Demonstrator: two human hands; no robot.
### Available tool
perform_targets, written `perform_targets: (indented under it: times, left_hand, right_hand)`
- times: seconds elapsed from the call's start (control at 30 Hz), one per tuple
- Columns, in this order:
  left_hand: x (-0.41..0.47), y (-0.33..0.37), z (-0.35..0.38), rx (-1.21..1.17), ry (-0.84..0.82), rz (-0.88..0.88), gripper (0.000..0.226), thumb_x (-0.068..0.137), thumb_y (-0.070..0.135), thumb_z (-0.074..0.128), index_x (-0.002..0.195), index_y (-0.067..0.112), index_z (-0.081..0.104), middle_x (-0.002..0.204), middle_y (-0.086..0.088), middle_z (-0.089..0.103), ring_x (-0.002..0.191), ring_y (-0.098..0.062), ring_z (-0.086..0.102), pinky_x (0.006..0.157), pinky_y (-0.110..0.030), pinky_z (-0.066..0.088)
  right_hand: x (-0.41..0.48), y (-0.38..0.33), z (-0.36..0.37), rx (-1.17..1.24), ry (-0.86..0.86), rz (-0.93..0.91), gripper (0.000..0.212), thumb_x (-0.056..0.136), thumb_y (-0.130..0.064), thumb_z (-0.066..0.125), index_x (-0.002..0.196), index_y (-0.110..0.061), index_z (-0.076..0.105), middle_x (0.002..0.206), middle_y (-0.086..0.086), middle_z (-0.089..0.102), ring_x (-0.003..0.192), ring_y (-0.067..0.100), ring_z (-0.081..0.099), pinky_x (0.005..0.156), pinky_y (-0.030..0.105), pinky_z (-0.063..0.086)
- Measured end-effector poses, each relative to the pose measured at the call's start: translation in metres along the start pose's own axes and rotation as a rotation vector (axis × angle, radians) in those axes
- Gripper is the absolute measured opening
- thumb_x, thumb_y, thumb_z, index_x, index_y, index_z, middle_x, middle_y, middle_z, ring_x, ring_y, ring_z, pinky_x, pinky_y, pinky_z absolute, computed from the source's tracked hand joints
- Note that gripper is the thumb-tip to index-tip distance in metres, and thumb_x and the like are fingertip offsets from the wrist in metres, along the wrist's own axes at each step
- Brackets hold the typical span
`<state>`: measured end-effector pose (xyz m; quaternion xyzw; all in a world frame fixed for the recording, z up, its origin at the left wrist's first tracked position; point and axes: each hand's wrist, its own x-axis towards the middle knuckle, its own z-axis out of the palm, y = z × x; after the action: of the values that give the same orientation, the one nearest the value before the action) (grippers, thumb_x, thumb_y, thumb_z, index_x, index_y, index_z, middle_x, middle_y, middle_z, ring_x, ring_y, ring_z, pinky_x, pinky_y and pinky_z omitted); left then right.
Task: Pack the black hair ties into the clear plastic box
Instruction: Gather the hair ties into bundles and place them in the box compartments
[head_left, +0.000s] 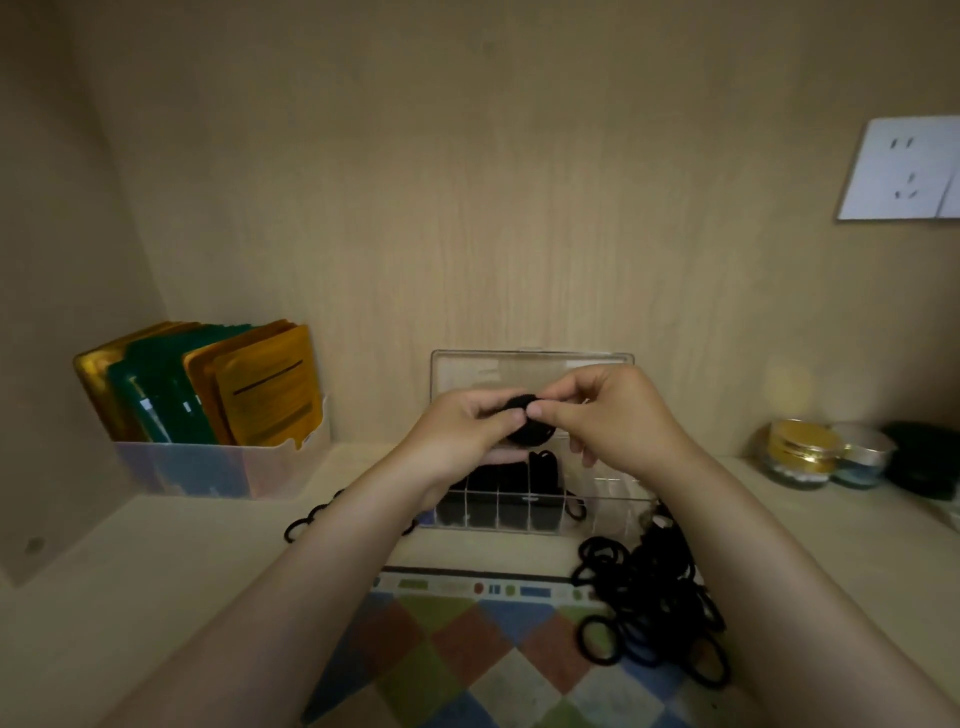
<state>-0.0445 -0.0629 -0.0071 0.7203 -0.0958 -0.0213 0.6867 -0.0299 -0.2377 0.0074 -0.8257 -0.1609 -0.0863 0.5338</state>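
Partway through packing, with one bunch of ties pinched over the open box.

From the left: about three loose hair ties (306, 522) on the shelf (156, 571) beside the forearm, not yet packed. Then left hand (467, 423) and right hand (615, 415), fingers curled, thumbs and forefingers pinching one small black bunch (527, 423) between them, just above the single clear plastic box (602, 501) with its lid (530, 366) standing up behind. Roughly four left-side compartments already dark with ties; right-side compartments showing clear. Further right, one tangled heap (649, 608) partly on the checkered cloth (467, 649), dozens at a guess, too knotted to count, all left to pack. Judged under half done.
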Motion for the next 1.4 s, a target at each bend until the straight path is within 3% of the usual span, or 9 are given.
perform_targets:
  times: [0.1,0.2,0.43,0.53,0.63,0.77,0.93,1.23,1.4]
  left_hand:
    - [0.013,-0.002,0.005,-0.021,0.019,0.019,0.031,0.096,0.010,0.064,0.127,0.011,0.062,0.112,-0.005,0.074,0.098,-0.014,0.074,0.082,-0.028,0.061]
    - [0.022,-0.008,0.005,-0.015,0.045,0.024,0.030,0.093,0.013,0.068,0.121,0.004,0.065,0.108,-0.011,0.076,0.094,-0.017,0.075,0.077,-0.024,0.060]
    - [0.027,-0.023,0.009,-0.056,0.004,0.055,0.023,0.097,0.014,0.062,0.117,0.009,0.073,0.112,-0.006,0.075,0.101,-0.016,0.073,0.081,-0.025,0.059]
    - [0.024,-0.029,0.010,0.112,-0.019,0.086,0.024,0.099,0.020,0.059,0.120,0.021,0.073,0.111,0.003,0.076,0.102,-0.011,0.071,0.086,-0.026,0.059]
    - [0.020,-0.029,0.011,0.333,-0.024,0.154,0.030,0.101,0.026,0.056,0.129,0.030,0.066,0.120,0.015,0.069,0.108,0.002,0.064,0.091,-0.016,0.050]
    - [0.020,-0.039,0.007,0.689,0.011,0.226,0.038,0.103,0.033,0.049,0.141,0.034,0.054,0.132,0.014,0.061,0.122,-0.006,0.055,0.100,-0.024,0.042]
    - [0.016,-0.047,0.009,0.991,-0.055,0.283,0.042,0.104,0.033,0.045,0.146,0.038,0.044,0.142,0.015,0.053,0.134,-0.011,0.038,0.099,-0.025,0.024]
    - [0.015,-0.051,0.009,1.056,-0.093,0.383,0.027,0.102,0.043,0.045,0.128,0.041,0.052,0.137,0.019,0.052,0.130,-0.007,0.035,0.097,-0.025,0.021]
    - [0.018,-0.055,0.007,1.112,-0.153,0.397,0.034,0.103,0.048,0.040,0.132,0.042,0.056,0.134,0.020,0.050,0.131,-0.006,0.032,0.103,-0.027,0.020]
  right_hand:
    - [0.004,0.005,-0.006,0.100,0.079,0.087,0.025,0.077,-0.026,0.084,0.096,-0.015,0.071,0.079,-0.002,0.066,0.058,0.015,0.058,0.046,0.030,0.049]
    - [0.008,0.010,-0.010,0.176,-0.027,0.227,0.044,0.081,-0.031,0.081,0.118,-0.015,0.064,0.103,0.008,0.069,0.064,0.015,0.065,0.049,0.029,0.052]
    - [0.011,0.022,-0.018,0.218,-0.169,0.320,0.032,0.085,-0.023,0.076,0.104,0.003,0.072,0.095,0.020,0.074,0.065,0.015,0.066,0.058,0.028,0.059]
    - [0.010,0.021,-0.022,0.116,-0.188,0.356,0.028,0.084,-0.021,0.078,0.098,0.003,0.073,0.083,0.015,0.073,0.064,0.017,0.066,0.057,0.028,0.058]
    - [0.009,0.020,-0.024,0.014,-0.152,0.389,0.025,0.085,-0.017,0.077,0.098,0.004,0.072,0.085,0.019,0.074,0.062,0.018,0.067,0.055,0.028,0.058]
    - [0.010,0.023,-0.017,-0.221,-0.017,0.429,0.024,0.083,-0.013,0.078,0.096,0.006,0.071,0.085,0.025,0.073,0.053,0.022,0.065,0.051,0.030,0.059]
    - [0.012,0.024,-0.003,-0.523,-0.043,0.436,0.025,0.077,-0.027,0.079,0.080,-0.002,0.077,0.066,0.013,0.070,0.050,0.021,0.062,0.062,0.035,0.060]
    - [0.009,0.034,0.013,-0.958,-0.158,0.289,0.014,0.079,-0.025,0.064,0.082,-0.013,0.070,0.069,0.003,0.060,0.068,0.021,0.061,0.056,0.026,0.046]
    - [0.008,0.025,-0.002,-0.875,-0.333,0.223,0.022,0.086,-0.017,0.060,0.099,-0.008,0.075,0.077,0.006,0.067,0.080,0.025,0.063,0.066,0.029,0.049]
